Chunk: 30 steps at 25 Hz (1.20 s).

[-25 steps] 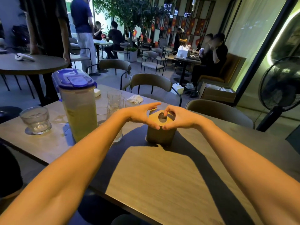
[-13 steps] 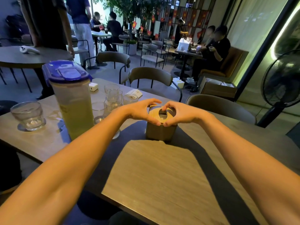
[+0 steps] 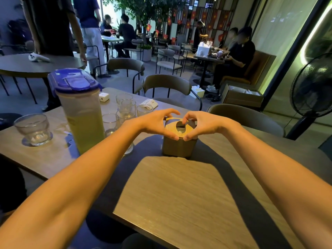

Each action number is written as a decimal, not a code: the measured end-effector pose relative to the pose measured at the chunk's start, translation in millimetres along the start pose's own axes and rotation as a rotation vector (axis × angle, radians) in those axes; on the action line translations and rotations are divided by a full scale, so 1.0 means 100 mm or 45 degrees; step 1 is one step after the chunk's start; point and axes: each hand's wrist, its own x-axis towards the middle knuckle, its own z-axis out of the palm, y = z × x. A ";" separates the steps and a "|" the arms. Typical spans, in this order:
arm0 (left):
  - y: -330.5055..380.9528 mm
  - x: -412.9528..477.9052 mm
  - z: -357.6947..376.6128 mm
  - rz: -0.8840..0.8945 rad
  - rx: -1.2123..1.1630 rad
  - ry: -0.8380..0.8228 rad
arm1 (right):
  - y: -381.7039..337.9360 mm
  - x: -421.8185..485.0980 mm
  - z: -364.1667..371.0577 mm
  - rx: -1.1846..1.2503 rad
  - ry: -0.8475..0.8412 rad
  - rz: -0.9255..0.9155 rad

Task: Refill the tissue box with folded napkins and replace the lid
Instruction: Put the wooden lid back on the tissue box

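A square wooden tissue box (image 3: 178,147) stands on the table's middle. Its wooden lid (image 3: 179,129), with an oval hole in the centre, sits on top of the box. My left hand (image 3: 155,123) grips the lid's left edge, thumb at the near corner and fingers at the far one. My right hand (image 3: 201,124) grips the right edge the same way. A folded white napkin (image 3: 148,103) lies beyond the box near the table's far edge. What is inside the box cannot be made out through the hole.
A tall pitcher (image 3: 80,112) with a blue lid stands left of the box, with several empty glasses (image 3: 126,107) behind it and one glass (image 3: 34,129) at far left. Chairs (image 3: 168,87) line the far side. A floor fan (image 3: 313,88) stands at right.
Both hands stay on the lid; the view has shifted slightly, and the lid now appears a little raised and tilted on the box.
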 end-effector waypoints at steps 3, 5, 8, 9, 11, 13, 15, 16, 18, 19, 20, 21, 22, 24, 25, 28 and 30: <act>0.00 -0.03 0.02 0.017 -0.029 0.008 | 0.01 -0.01 -0.01 0.021 -0.011 0.001; 0.04 -0.02 0.03 0.048 0.090 -0.012 | -0.02 -0.03 -0.02 0.041 -0.042 -0.001; 0.09 -0.04 0.04 0.049 0.157 -0.026 | -0.04 -0.06 -0.02 0.047 -0.036 -0.007; 0.09 -0.04 0.05 0.044 0.143 -0.026 | -0.05 -0.07 -0.01 0.048 -0.026 -0.010; 0.08 -0.05 0.07 0.040 0.115 -0.022 | -0.07 -0.09 0.00 0.053 -0.019 -0.017; 0.08 -0.06 0.07 0.044 0.076 -0.022 | -0.08 -0.10 -0.01 0.076 -0.017 -0.021; 0.08 -0.08 0.08 0.053 0.069 -0.011 | -0.10 -0.13 -0.01 0.126 -0.011 -0.016; 0.08 -0.09 0.09 0.049 0.071 -0.002 | -0.11 -0.14 -0.01 0.162 -0.002 -0.007; 0.08 -0.12 0.13 0.037 0.104 0.053 | -0.16 -0.18 -0.01 0.207 0.033 0.020; 0.09 -0.13 0.15 0.037 0.142 0.095 | -0.19 -0.20 0.00 0.182 0.059 0.038; 0.10 -0.14 0.18 0.036 0.187 0.138 | -0.21 -0.22 0.02 0.115 0.091 0.064; 0.12 -0.14 0.21 0.034 0.233 0.179 | -0.23 -0.23 0.05 0.031 0.135 0.097; 0.14 -0.14 0.25 0.023 0.278 0.212 | -0.24 -0.25 0.10 -0.037 0.187 0.135; 0.18 -0.15 0.32 -0.011 0.320 0.236 | -0.27 -0.27 0.20 -0.063 0.288 0.202; 0.19 -0.16 0.35 -0.034 0.281 0.219 | -0.29 -0.27 0.25 -0.051 0.327 0.227; 0.19 -0.24 0.41 -0.053 0.174 0.138 | -0.37 -0.27 0.37 -0.112 0.402 0.282; 0.19 -0.29 0.43 -0.061 0.162 0.158 | -0.43 -0.23 0.43 -0.188 0.418 0.321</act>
